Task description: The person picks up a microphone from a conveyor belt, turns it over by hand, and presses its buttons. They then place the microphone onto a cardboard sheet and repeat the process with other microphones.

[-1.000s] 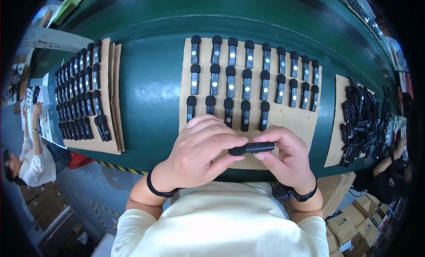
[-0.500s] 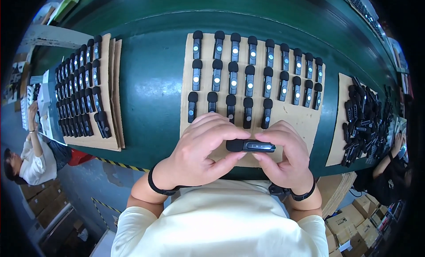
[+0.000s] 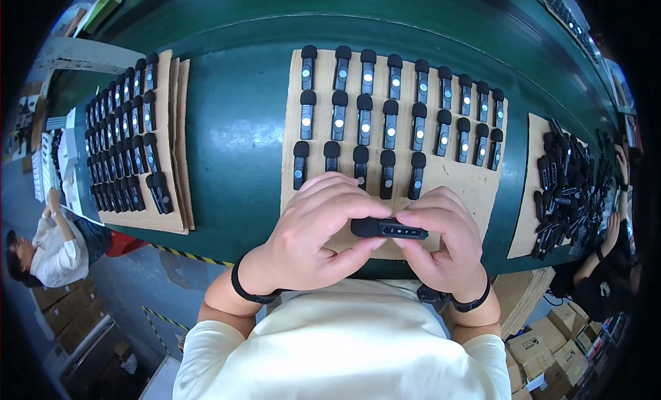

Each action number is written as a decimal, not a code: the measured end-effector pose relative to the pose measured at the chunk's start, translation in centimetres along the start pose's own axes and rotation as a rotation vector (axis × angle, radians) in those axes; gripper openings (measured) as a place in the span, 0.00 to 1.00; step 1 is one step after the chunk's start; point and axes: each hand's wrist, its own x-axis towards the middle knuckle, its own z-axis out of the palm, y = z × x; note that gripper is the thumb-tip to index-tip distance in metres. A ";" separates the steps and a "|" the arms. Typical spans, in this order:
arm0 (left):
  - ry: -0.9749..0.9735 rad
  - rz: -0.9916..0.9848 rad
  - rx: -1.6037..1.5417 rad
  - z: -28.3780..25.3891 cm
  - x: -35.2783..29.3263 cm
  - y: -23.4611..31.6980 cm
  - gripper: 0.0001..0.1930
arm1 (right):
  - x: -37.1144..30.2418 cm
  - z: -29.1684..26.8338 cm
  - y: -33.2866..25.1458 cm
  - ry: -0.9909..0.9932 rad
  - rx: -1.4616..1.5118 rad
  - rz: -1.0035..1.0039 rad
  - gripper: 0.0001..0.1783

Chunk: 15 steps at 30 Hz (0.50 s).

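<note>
Between my two hands I hold a small black clip-on microphone (image 3: pixel 403 230) level, its foam tip toward the left and a narrow side with small marks showing. My left hand (image 3: pixel 320 228) pinches the foam end between thumb and fingers. The body end is gripped by the thumb and fingers of my right hand (image 3: pixel 444 238). Beneath and beyond my hands lies a cardboard sheet (image 3: pixel 454 186) bearing rows of similar microphones (image 3: pixel 364 121), foam tips pointing away from me, most with a pale round spot. My left hand partly covers the nearest row.
At left, more microphones (image 3: pixel 149 114) stand in rows on stacked cardboard sheets (image 3: pixel 180 145). A loose pile of black microphones (image 3: pixel 561 183) covers another sheet at right. Co-workers sit at both sides, one in white (image 3: pixel 51 252). The green table (image 3: pixel 234 124) carries everything.
The microphone has rolled slightly between my fingers, so its side face shows differently. My hands stay nearly in place. At the left, the co-worker's hands have come lower; at right, a co-worker's arms have shifted.
</note>
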 end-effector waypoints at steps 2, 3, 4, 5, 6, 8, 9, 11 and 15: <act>0.003 -0.018 0.010 0.1 0.2 0.1 0.15 | 0.0 0.0 0.2 0.000 -0.002 -0.013 0.18; 0.004 -0.027 0.015 0.1 0.2 0.2 0.15 | -0.1 0.0 0.4 -0.005 -0.003 -0.020 0.18; 0.004 -0.027 0.014 0.1 0.2 0.1 0.15 | -0.2 0.1 0.5 -0.010 -0.003 -0.026 0.18; 0.006 -0.014 0.025 0.2 0.1 0.0 0.15 | -0.2 0.1 0.6 -0.014 -0.003 -0.033 0.17; 0.007 0.000 0.037 0.2 0.1 -0.1 0.15 | -0.2 0.1 0.6 -0.014 -0.004 -0.032 0.17; 0.009 0.014 0.048 0.2 0.1 -0.2 0.15 | -0.3 0.0 0.5 -0.012 0.070 0.080 0.18; 0.013 0.022 0.052 0.2 0.2 -0.2 0.15 | -0.3 0.0 0.4 -0.010 0.108 0.136 0.18; 0.020 0.039 0.060 0.3 0.3 -0.2 0.14 | -0.6 0.1 0.6 0.007 0.136 0.141 0.17; 0.020 0.017 0.103 0.8 0.3 -0.4 0.14 | -0.4 0.1 0.6 0.041 0.171 0.121 0.16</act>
